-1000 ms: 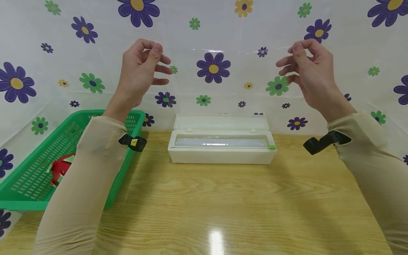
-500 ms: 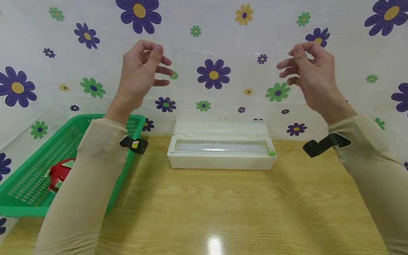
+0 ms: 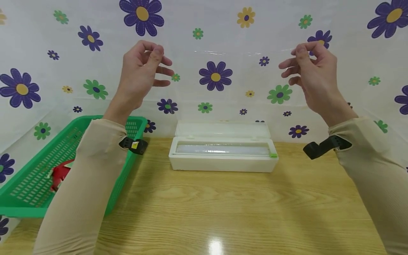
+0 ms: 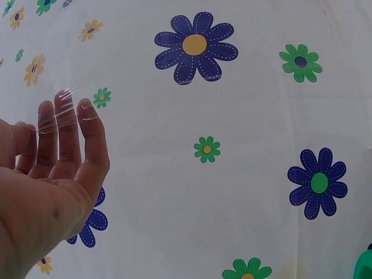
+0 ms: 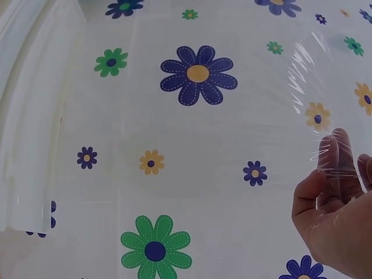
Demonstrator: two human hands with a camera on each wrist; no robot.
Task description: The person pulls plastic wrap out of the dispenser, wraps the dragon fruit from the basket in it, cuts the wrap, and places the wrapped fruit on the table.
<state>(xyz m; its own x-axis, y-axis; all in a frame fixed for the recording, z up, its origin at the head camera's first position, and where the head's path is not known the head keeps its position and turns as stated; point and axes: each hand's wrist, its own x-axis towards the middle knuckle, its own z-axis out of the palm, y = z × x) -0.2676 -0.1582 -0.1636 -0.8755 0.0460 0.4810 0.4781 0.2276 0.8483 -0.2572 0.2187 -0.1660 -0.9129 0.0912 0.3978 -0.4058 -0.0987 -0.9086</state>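
Observation:
A sheet of clear cling film (image 3: 210, 52) is stretched between both raised hands, visible mostly by its glints. My left hand (image 3: 140, 71) pinches one corner between thumb and forefinger, other fingers spread behind the film. At the opposite corner, my right hand (image 3: 315, 71) pinches it the same way. In the left wrist view the film (image 4: 67, 113) creases across the fingertips; in the right wrist view bright wrinkles run up the film (image 5: 299, 67) from the thumb. Below and between the hands, a white cling film dispenser (image 3: 223, 163) stands on the table, lid up, a roll (image 3: 220, 149) inside.
A green plastic basket (image 3: 79, 122) stands at the left, partly behind the left sleeve, with a red item (image 3: 59, 176) in it. A flower-print sheet (image 3: 178, 21) hangs behind the wooden table (image 3: 197, 205). A green slider (image 3: 273, 155) sits at the dispenser's right end.
The dispenser, basket and backdrop sit slightly lower in the head view. Both hands keep nearly the same spot and spacing in the picture, still pinching the cling film.

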